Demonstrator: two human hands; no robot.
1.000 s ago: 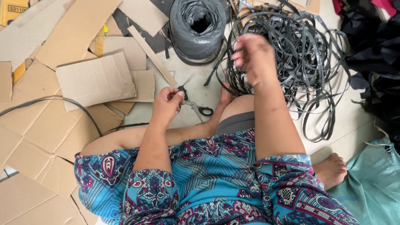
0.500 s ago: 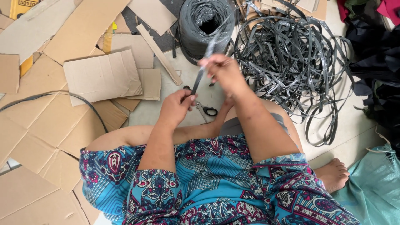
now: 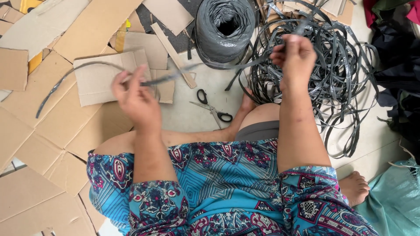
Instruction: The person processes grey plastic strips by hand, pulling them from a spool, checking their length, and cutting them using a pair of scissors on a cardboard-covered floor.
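Holding grey strap (image 3: 210, 65) taut: we pinch it in left hand (image 3: 135, 98) and right hand (image 3: 295, 54), above scissors (image 3: 212, 107). Risk: strap snags in loose strap tangle (image 3: 332, 78), slipping our grip.

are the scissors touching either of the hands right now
Apart. The head view shows the scissors lying on the floor, with bare floor between them and the left hand and right hand, raised on a strap.

A home floor workspace, strewn with cardboard scraps (image 3: 52, 126) and tangled strapping (image 3: 332, 74).
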